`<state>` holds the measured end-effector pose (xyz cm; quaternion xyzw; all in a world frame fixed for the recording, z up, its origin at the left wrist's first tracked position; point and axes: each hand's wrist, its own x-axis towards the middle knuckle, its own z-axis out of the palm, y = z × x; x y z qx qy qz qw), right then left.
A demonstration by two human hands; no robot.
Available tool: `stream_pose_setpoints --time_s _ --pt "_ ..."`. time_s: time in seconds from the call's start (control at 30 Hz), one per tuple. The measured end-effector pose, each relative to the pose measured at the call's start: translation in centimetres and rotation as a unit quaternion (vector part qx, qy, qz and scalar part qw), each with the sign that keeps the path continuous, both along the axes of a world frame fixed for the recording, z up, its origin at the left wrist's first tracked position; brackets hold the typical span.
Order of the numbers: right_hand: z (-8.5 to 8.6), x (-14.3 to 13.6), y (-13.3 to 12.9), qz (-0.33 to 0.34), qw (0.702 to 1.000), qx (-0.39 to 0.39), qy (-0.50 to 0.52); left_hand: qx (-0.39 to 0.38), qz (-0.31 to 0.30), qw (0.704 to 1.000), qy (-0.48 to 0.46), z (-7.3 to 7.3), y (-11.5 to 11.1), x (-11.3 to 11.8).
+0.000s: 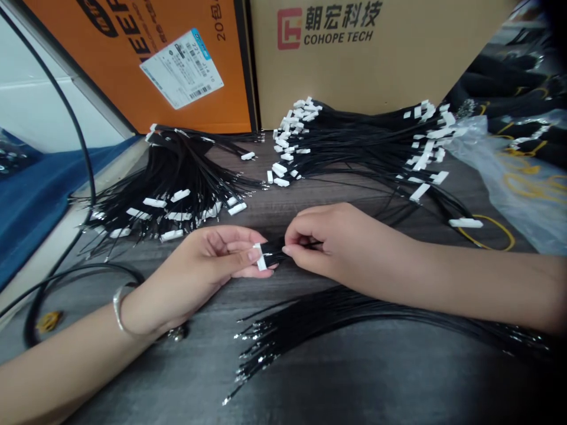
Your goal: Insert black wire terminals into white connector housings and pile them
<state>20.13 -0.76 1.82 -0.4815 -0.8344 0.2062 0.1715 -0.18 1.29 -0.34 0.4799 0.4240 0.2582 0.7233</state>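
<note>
At the centre of the view, my left hand [225, 255] pinches a small white connector [260, 257] between thumb and fingers. Black wires [275, 250] run from the connector's right side to my right hand [316, 239], whose thumb and fingertips are closed on them. A thin metal terminal shows beside the connector, close to my left thumb. Below my hands lies a bundle of loose black wires [310, 319] with bare metal terminals at its left end. My right forearm crosses above this bundle.
Behind, a pile of black wires [177, 165] with white connectors lies left, another bundle [354, 141] right. An orange box [155, 59] and a brown carton [376, 65] stand at the back. A plastic bag [509, 177] is right; a black cable [84, 141] curves at left.
</note>
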Motion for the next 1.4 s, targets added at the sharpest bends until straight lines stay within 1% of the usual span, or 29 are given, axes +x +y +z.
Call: stream_pose_setpoints --time_s 0.13,0.23,0.3,0.5,0.63,0.73,0.9,1.0,1.13,1.23,1.33,1.4 --pt "0.13 0.08 -0.01 0.006 1.0 -0.008 -0.005 -0.002 -0.007 1.0 0.004 0.23 -0.12 0.11" --pt "0.07 0.14 -0.14 0.013 1.0 0.012 -0.004 -0.007 -0.002 1.0 0.005 0.32 -0.07 0.22" --pt "0.03 0.14 -0.22 0.013 1.0 0.012 -0.003 -0.009 -0.002 1.0 0.002 0.36 -0.01 0.25" --pt "0.06 0.03 -0.04 -0.004 1.0 -0.016 0.015 -0.008 -0.011 1.0 0.011 0.58 0.06 0.22" --pt "0.0 0.03 0.15 -0.008 0.997 -0.066 0.037 -0.01 -0.018 0.999 0.029 0.56 0.05 0.14" --pt "0.06 0.08 0.19 0.0 0.996 -0.085 0.024 -0.015 -0.013 1.0 0.018 0.55 0.07 0.15" --pt "0.37 0.18 0.28 0.009 0.992 -0.122 0.018 -0.028 -0.024 0.999 0.001 0.7 0.06 0.2" --pt "0.37 0.23 0.46 0.013 0.991 -0.132 0.019 -0.028 -0.017 0.999 -0.002 0.53 0.16 0.11" --pt "0.04 0.3 0.51 0.043 0.994 -0.099 0.002 -0.026 -0.016 0.999 -0.014 0.11 0.35 0.03" --pt "-0.21 0.29 0.25 0.064 0.996 -0.057 -0.005 -0.033 -0.012 0.999 -0.023 0.01 0.39 -0.03" --pt "-0.44 0.23 0.0 0.069 0.997 -0.017 0.003 -0.037 -0.01 0.999 -0.024 0.04 0.43 -0.13" --pt "-0.59 0.22 -0.03 0.085 0.996 0.025 0.015 -0.032 -0.012 0.999 -0.03 0.07 0.47 -0.16"
